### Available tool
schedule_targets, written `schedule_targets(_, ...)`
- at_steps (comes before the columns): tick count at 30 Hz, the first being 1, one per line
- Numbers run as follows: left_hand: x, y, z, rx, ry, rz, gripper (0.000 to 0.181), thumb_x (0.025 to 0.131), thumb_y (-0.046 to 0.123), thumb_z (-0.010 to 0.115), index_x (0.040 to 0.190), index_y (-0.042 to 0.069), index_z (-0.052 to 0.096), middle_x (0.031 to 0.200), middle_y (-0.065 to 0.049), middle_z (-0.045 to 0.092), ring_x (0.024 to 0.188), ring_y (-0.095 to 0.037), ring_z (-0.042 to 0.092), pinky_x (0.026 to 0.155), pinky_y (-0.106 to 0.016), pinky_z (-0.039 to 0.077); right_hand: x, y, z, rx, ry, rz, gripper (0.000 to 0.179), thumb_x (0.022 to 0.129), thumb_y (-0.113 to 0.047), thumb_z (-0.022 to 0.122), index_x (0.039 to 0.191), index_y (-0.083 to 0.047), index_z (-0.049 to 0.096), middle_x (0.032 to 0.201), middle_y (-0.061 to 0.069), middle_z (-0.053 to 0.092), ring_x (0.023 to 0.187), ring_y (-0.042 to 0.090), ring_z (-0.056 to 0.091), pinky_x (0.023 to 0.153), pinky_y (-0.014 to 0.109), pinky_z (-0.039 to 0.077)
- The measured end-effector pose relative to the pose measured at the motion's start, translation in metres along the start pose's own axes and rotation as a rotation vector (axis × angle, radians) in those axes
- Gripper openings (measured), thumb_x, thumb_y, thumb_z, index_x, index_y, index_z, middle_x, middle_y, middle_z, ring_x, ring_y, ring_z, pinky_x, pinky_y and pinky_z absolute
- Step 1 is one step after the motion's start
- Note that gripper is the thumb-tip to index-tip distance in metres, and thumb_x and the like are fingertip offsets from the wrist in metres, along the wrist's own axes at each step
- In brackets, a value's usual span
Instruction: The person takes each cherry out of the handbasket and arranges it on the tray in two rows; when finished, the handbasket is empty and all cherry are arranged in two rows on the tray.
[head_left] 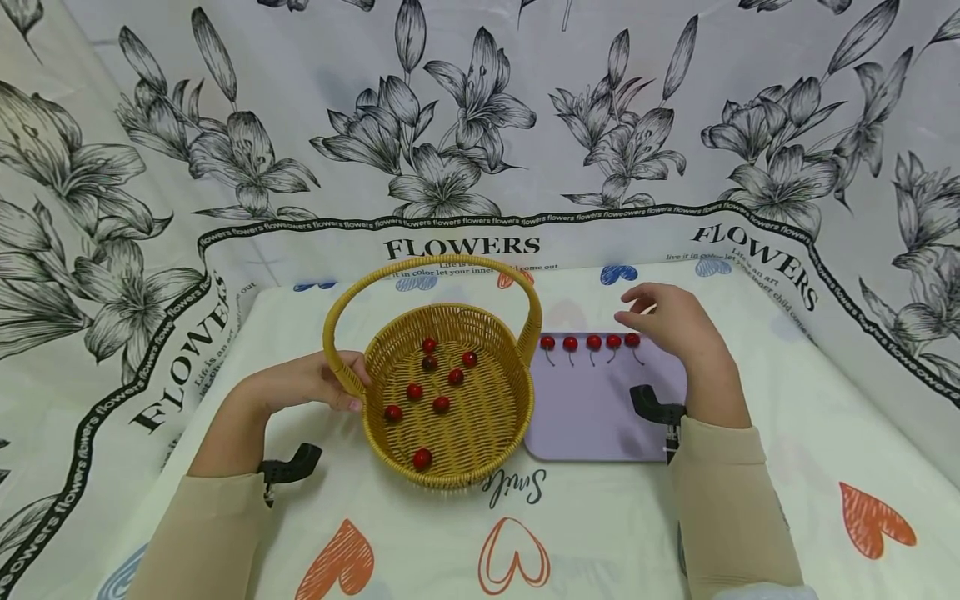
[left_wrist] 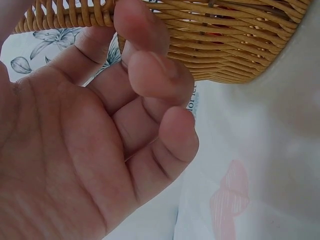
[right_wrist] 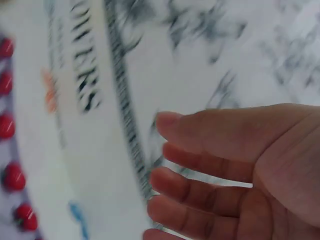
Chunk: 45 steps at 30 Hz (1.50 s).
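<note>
A yellow wicker basket [head_left: 517,417] with a tall arched handle stands in the middle of the table. Several red cherries [head_left: 414,392] lie scattered on its woven floor. At its left side my left hand [head_left: 307,383] grips the basket by the foot of the handle, fingers bent around the wicker [left_wrist: 215,45] in the left wrist view. To the right lies a flat purple tray [head_left: 585,417], with a row of stemmed cherries [head_left: 593,342] along its far edge. Above the tray's far right corner hovers my right hand [head_left: 671,321], its fingers loosely bent, holding nothing.
A white cloth [head_left: 600,533] printed with hearts and lettering covers the table. Behind and to the left hangs a flower-printed cloth [head_left: 465,125] with a black lettered band. The basket's right rim stands close to the tray's left edge.
</note>
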<state>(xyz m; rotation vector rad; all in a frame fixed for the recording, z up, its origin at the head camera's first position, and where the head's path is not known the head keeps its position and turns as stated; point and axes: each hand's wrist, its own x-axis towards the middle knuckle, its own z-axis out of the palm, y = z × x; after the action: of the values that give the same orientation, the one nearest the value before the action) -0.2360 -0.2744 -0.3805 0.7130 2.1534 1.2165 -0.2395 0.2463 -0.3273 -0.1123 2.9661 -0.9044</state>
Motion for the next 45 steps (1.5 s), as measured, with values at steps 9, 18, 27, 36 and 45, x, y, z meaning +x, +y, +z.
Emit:
schedule_targets(9,-0.002,-0.001,0.000,0.006,0.008,-0.008,0.027,0.088,0.011,0.079,0.106,0.000,0.064,0.087,-0.003,0.059,0.081,-0.019,0.049,0.071,-0.033,0.041,-0.048,-0.076,0.012,0.065,-0.192,-0.332,0.020,0.096,-0.026,0.073,0.112,-0.014,0.072,0.093,-0.001,0.068,0.084,0.019,0.062,0.073,0.038,0.051)
schedule_targets(18,0.000,0.001,0.000,0.004,-0.004,0.001,0.026,0.088,0.011,0.079,0.105,0.000,0.063,0.087,-0.004,0.058,0.079,-0.018,0.049,0.070,-0.032,0.041,-0.041,-0.123,0.111,-0.100,-0.288,-0.529,0.020,0.096,-0.020,0.073,0.112,-0.010,0.074,0.091,-0.001,0.067,0.085,0.016,0.061,0.075,0.033,0.053)
schedule_targets(27,0.005,0.001,0.002,-0.003,-0.022,0.002,0.026,0.088,0.011,0.079,0.105,0.000,0.064,0.086,-0.005,0.055,0.078,-0.017,0.048,0.069,-0.032,0.041,-0.036,-0.134,0.178,-0.378,-0.343,-0.738,0.038,0.102,-0.005,0.060,0.140,-0.011,0.064,0.148,0.008,0.053,0.131,0.021,0.056,0.105,0.031,0.045)
schedule_targets(36,0.003,0.003,-0.001,0.005,-0.014,0.006,0.027,0.088,0.012,0.079,0.106,-0.001,0.064,0.087,-0.007,0.056,0.077,-0.018,0.049,0.069,-0.032,0.042,-0.039,-0.136,0.179,-0.383,-0.279,-0.669,0.014,0.096,-0.006,0.069,0.098,-0.017,0.079,0.091,-0.004,0.060,0.079,0.007,0.054,0.073,0.022,0.048)
schedule_targets(45,-0.001,0.002,0.000,0.008,-0.005,0.011,0.024,0.088,0.011,0.079,0.104,0.001,0.064,0.087,-0.004,0.055,0.079,-0.018,0.047,0.070,-0.032,0.040,-0.038,-0.137,0.143,-0.155,-0.221,-0.777,0.015,0.090,-0.013,0.063,0.098,-0.016,0.075,0.085,-0.006,0.064,0.072,0.008,0.050,0.064,0.023,0.042)
